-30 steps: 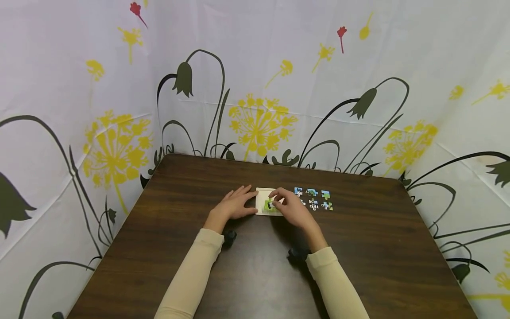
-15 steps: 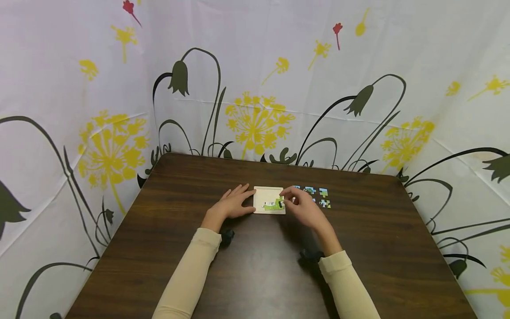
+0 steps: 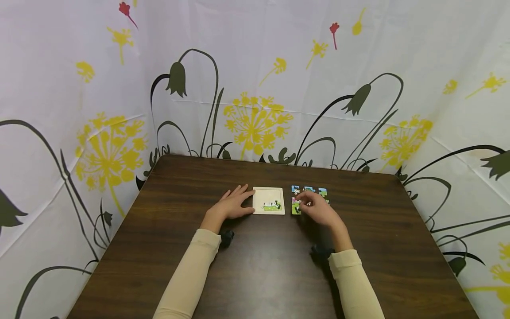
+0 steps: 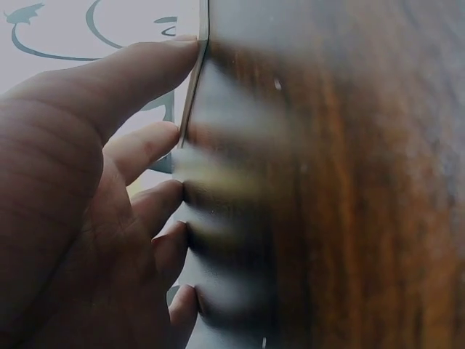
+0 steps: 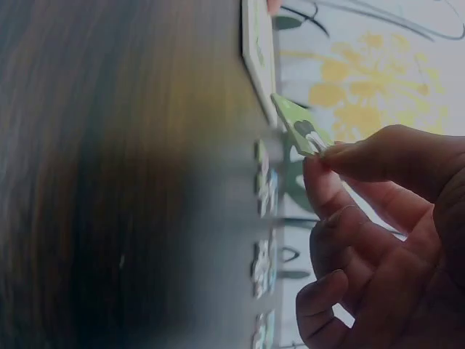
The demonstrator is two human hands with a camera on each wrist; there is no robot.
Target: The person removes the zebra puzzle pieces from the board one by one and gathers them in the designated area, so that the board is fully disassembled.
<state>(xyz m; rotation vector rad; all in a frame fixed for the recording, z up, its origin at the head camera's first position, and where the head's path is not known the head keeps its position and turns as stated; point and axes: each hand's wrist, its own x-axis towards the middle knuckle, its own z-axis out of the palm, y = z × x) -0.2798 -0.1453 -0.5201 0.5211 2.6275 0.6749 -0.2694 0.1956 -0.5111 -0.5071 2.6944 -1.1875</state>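
Observation:
The left hand (image 3: 230, 205) lies at the left side of a pale square puzzle tray (image 3: 268, 189), its thumb and index fingertip touching the edge. Along the tray's lower part sits a green puzzle section (image 3: 272, 207) with white and black print. Thumb and index finger of the right hand (image 3: 318, 209) pinch a green puzzle piece (image 5: 302, 129), seen tilted above the table in the right wrist view. That hand is over the loose puzzle pieces (image 3: 295, 189) right of the tray and partly hides them.
The dark wooden table (image 3: 255, 274) extends around the tray. Behind it hangs a white curtain (image 3: 239, 53) with a flower print. A dark wrist camera (image 3: 227, 238) sits under the left wrist and another camera (image 3: 321, 251) under the right.
The right hand has moved right, from over the tray to the loose pieces, pinching a green puzzle piece. More of the tray is now visible. The left hand stays at the tray's edge.

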